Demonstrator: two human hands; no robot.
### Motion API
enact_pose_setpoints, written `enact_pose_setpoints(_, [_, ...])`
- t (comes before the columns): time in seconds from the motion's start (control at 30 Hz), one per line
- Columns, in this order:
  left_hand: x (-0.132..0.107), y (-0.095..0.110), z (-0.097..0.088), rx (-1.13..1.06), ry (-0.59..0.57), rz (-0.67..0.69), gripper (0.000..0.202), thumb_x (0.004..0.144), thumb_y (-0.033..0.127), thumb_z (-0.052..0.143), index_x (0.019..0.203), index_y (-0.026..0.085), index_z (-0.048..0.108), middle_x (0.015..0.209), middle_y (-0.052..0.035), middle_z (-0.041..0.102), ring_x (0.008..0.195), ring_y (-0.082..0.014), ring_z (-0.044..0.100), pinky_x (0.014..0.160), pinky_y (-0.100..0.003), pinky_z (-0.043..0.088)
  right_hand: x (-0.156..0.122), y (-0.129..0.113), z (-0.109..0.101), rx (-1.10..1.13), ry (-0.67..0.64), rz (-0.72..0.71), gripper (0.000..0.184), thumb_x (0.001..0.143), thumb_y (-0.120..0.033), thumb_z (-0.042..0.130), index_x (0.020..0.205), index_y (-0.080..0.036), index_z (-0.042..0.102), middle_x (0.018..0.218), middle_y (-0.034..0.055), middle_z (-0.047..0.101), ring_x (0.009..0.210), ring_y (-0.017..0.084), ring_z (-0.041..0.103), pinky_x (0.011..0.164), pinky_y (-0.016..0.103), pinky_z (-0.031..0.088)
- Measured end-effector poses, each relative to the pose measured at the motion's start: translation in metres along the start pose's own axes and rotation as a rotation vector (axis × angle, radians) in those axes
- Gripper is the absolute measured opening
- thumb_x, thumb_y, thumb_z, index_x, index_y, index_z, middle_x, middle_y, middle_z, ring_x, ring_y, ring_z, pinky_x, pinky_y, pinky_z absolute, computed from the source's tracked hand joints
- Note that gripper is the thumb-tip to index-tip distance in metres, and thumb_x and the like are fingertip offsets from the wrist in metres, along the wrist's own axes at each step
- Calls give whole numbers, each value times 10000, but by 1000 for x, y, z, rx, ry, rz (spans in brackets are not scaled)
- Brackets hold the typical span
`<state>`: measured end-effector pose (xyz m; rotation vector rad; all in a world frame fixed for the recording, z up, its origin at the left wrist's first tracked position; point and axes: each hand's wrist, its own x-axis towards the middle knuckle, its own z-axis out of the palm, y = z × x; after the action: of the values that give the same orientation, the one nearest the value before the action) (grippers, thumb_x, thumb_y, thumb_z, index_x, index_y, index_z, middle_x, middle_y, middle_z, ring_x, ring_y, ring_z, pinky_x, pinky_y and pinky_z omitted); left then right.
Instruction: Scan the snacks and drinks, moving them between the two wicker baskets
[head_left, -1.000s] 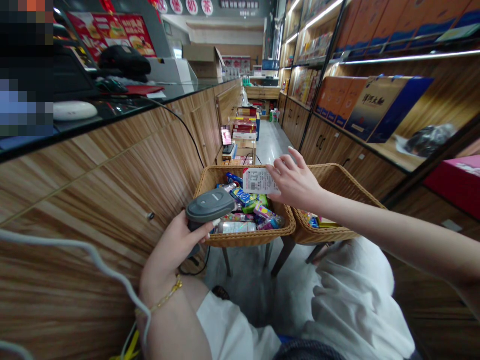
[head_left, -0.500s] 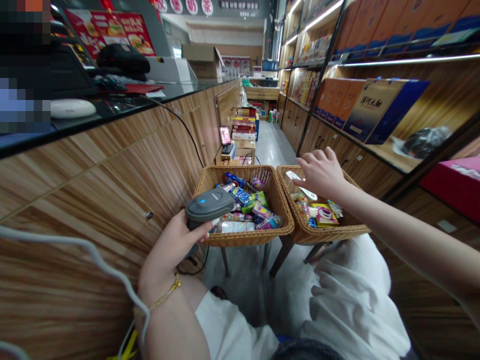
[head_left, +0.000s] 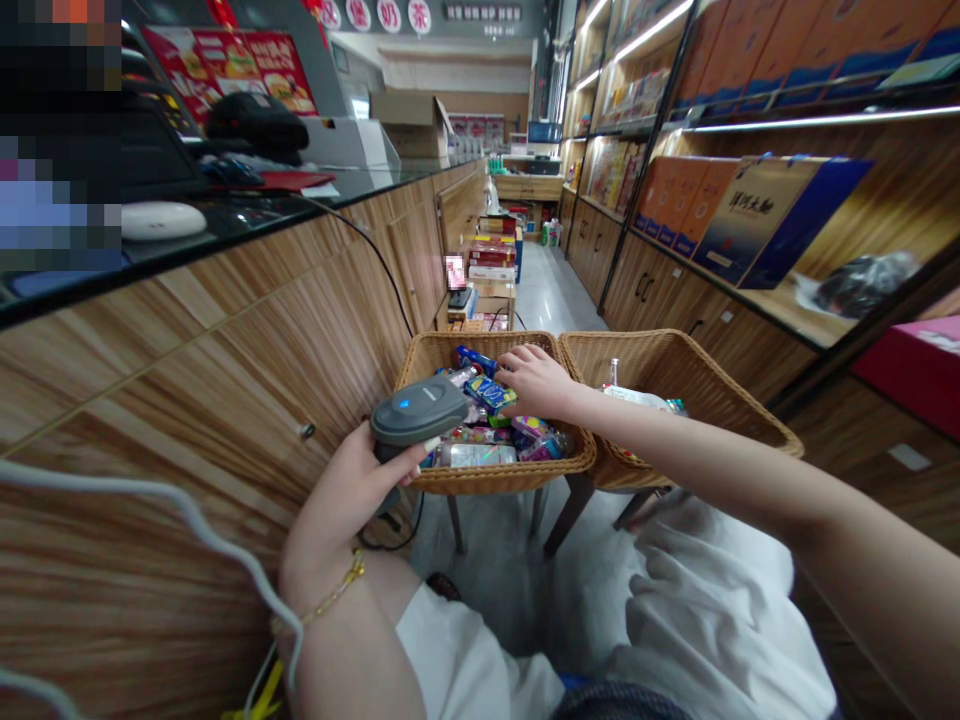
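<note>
One grey scanner (head_left: 420, 408) sits in the left hand (head_left: 386, 465), the grip wrapped around it, above the near-left corner of the snack basket (head_left: 510, 482). The right hand (head_left: 534, 382) reaches in over the snack basket's right side, fingers bent beside a blue-and-yellow packet (head_left: 489, 393) lying mid-basket; from where I stand, I can't tell whether that grip has hold of anything. A silvery pack (head_left: 476, 456) lies along the snack basket's near edge. To the snack basket's right stands a second basket (head_left: 667, 355); to its left runs the wooden bench (head_left: 285, 270).
</note>
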<state>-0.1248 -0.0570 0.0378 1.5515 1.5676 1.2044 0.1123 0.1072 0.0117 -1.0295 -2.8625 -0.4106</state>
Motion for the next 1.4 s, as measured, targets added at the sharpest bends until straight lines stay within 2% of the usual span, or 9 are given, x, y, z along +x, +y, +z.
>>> enact_pose_setpoints(0.23, [-1, 5, 1, -53, -16, -43, 283, 706, 433, 778, 777, 211, 618, 570, 35, 624, 535, -176, 576, 540, -274, 513, 27, -17, 22, -132, -54, -85, 620, 796, -613, 806, 1206, -152, 752, 1398, 179, 626, 1333, 376, 478, 1223, 546, 284])
enact_pose_setpoints(0.5, [-1, 4, 0, -54, -26, -32, 304, 709, 453, 778, 748, 205, 608, 559, 34, 613, 523, -166, 561, 540, -273, 506, 19, -11, 13, -39, 48, 4, 330, 917, -388, 676, 1067, -124, 804, 1219, 169, 707, 1215, 329, 548, 1219, 496, 301])
enact_pose_setpoints(0.6, [-1, 2, 0, -57, -20, -38, 309, 706, 456, 776, 760, 207, 602, 567, 37, 615, 522, -164, 557, 532, -271, 497, 14, 1, 11, 153, 111, 144, 293, 925, -385, 675, 1031, -153, 821, 1228, 147, 729, 1232, 326, 553, 1194, 506, 319])
enact_pose_setpoints(0.7, [-2, 1, 1, -49, -24, -53, 314, 705, 458, 774, 783, 209, 600, 578, 36, 622, 529, -168, 556, 530, -273, 491, 8, 17, 13, 448, 158, 342, 220, 881, -400, 718, 874, -211, 828, 1213, 98, 760, 1217, 331, 582, 1095, 497, 409])
enact_pose_setpoints(0.87, [0, 3, 3, -29, -33, -30, 295, 700, 445, 757, 798, 219, 595, 594, 33, 628, 546, -177, 558, 563, -289, 506, -11, 31, 15, 1253, 277, 611, 360, 764, -556, 765, 664, -211, 768, 819, 56, 782, 899, 260, 688, 847, 362, 506])
enact_pose_setpoints(1.0, [2, 2, 5, -4, -32, -16, 294, 714, 453, 757, 819, 225, 604, 604, 30, 627, 583, -195, 576, 582, -296, 517, -27, 27, 14, 1658, 406, 775, 421, 603, -601, 856, 605, -210, 699, 727, 39, 756, 784, 217, 669, 792, 324, 496])
enact_pose_setpoints(1.13, [1, 1, 6, -2, -43, -8, 298, 723, 456, 763, 821, 222, 606, 614, 30, 629, 587, -192, 579, 590, -294, 522, -33, 24, 20, 1840, 440, 840, 442, 575, -590, 884, 579, -216, 647, 649, 13, 712, 722, 198, 645, 800, 326, 497])
enact_pose_setpoints(1.3, [1, 2, 7, -26, -60, -10, 308, 722, 453, 771, 813, 215, 598, 604, 37, 624, 560, -181, 574, 573, -289, 521, -33, 22, 27, 1851, 475, 838, 435, 599, -595, 879, 589, -228, 646, 664, 8, 723, 766, 217, 672, 866, 346, 508])
enact_pose_setpoints(1.4, [2, 2, 7, -21, -59, 7, 294, 725, 440, 768, 816, 211, 607, 598, 40, 617, 554, -178, 569, 577, -289, 520, -33, 18, 23, 1903, 422, 863, 387, 651, -563, 871, 661, -221, 689, 668, 26, 732, 739, 237, 690, 830, 372, 531])
